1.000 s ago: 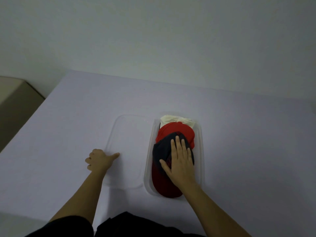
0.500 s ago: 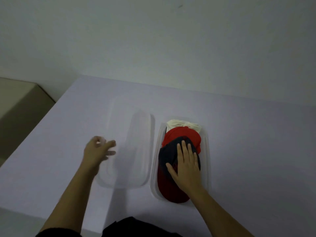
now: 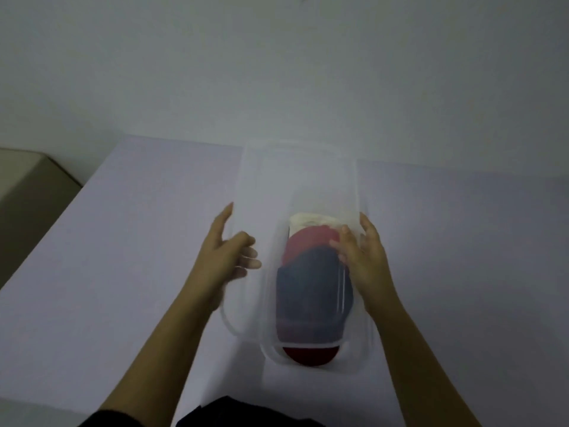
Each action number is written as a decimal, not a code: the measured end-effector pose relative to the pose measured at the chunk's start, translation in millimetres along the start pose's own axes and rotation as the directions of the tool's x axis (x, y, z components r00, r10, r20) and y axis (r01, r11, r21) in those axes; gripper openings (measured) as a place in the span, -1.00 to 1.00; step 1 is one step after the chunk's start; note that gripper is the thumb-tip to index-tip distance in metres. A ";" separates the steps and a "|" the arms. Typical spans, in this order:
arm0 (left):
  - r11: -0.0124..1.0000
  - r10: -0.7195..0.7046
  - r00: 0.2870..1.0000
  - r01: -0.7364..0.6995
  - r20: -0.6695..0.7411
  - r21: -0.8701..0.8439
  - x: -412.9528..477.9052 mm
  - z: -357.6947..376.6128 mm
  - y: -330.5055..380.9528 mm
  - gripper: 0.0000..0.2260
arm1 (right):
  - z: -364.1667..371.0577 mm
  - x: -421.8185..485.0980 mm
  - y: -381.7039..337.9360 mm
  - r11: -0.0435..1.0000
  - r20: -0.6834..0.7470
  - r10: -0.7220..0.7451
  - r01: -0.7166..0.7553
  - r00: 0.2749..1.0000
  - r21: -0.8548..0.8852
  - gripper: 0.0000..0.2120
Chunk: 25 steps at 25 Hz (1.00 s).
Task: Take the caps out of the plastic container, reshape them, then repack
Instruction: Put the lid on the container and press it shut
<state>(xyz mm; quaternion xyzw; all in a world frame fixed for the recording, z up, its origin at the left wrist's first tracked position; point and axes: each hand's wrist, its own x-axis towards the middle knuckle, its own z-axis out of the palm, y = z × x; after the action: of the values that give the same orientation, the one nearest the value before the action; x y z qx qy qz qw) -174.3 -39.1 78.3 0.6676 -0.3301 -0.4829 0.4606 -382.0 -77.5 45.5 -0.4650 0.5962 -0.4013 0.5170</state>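
Left hand (image 3: 228, 257) and right hand (image 3: 363, 257) grasp the translucent lid (image 3: 295, 180), veiling the caps (image 3: 309, 355) in the plastic container (image 3: 352, 360); a beige box (image 3: 27, 195) flanks the desk (image 3: 123, 241).

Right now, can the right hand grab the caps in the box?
Probably not. The right hand is gripping the clear lid, which hangs over the caps in the box and blocks the way.

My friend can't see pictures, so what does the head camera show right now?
A person's left hand and right hand hold a clear lid by its side edges over a clear plastic container on a pale table. Seen through the lid, stacked caps lie inside: cream, red and dark blue.
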 end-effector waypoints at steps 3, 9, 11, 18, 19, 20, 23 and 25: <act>0.984 -0.048 0.999 0.046 0.011 0.175 5.7 38.3 -51.3 -0.47 | -21.2 -2.8 42.1 0.980 -0.144 0.042 -0.069 0.989 -0.187 -0.45; 0.907 0.010 1.000 -0.019 0.022 0.421 11.4 57.9 -95.1 -0.46 | -24.6 1.3 78.5 0.971 -0.121 0.113 -0.135 0.986 -0.197 -0.47; 0.906 0.035 0.997 -0.059 0.064 0.419 13.6 59.7 -98.1 -0.46 | -23.4 4.8 81.9 0.974 -0.108 0.131 -0.148 0.985 -0.174 -0.48; 0.868 0.038 0.998 -0.062 0.059 0.493 21.5 63.6 -104.9 -0.50 | -28.5 7.2 88.6 0.979 -0.080 0.179 -0.186 0.981 -0.089 -0.44; 0.865 0.041 0.997 -0.066 0.060 0.498 21.6 63.9 -104.8 -0.51 | -30.4 7.8 89.9 0.979 -0.069 0.180 -0.186 0.981 -0.082 -0.45; 0.860 0.049 0.997 -0.075 0.064 0.504 21.6 64.4 -105.2 -0.51 | -31.9 8.1 91.9 0.979 -0.059 0.184 -0.188 0.981 -0.084 -0.45; 0.844 0.075 0.995 -0.102 0.074 0.527 19.9 67.4 -105.3 -0.51 | -32.8 8.4 94.2 0.976 -0.024 0.188 -0.190 0.982 -0.105 -0.44; 0.834 0.076 0.994 -0.108 0.080 0.542 21.2 67.1 -105.3 -0.51 | -31.6 8.7 95.4 0.980 -0.013 0.175 -0.175 0.985 -0.095 -0.45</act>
<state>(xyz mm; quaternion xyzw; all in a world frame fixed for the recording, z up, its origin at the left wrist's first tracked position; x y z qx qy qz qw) -231.7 -40.1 -34.6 0.7407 -0.4981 -0.3647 0.2649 -426.8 -62.6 -43.6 -0.4341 0.6545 -0.3263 0.5260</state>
